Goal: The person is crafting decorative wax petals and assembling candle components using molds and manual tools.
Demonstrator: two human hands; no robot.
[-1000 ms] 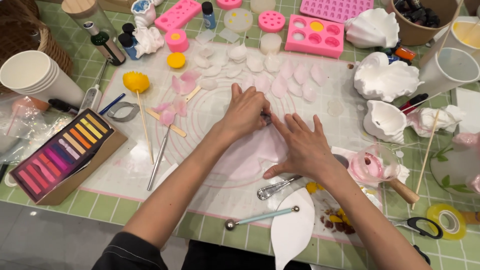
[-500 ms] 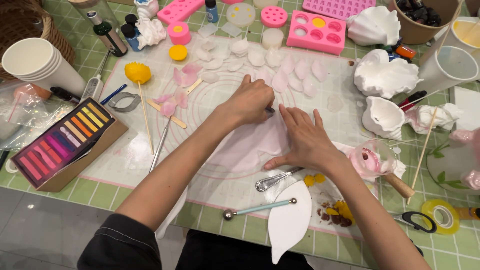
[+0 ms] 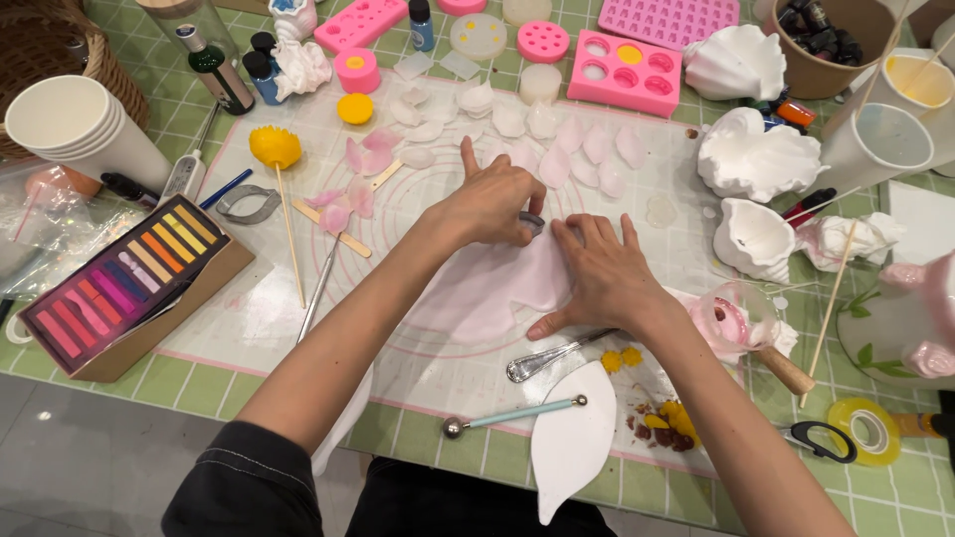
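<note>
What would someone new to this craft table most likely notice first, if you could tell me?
Probably the two hands at the centre: the left hand presses a small metal cutter into a thin pale pink sheet, which the right hand holds flat on the mat. Next, the box of coloured pastel sticks at the left, and the white and pink petals spread beyond the hands.

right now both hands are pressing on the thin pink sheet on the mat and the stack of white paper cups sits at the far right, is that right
Not quite. The head view shows the left hand and right hand on the thin pink sheet on the mat, but the stack of white paper cups sits at the far left, beside the wicker basket.
</note>
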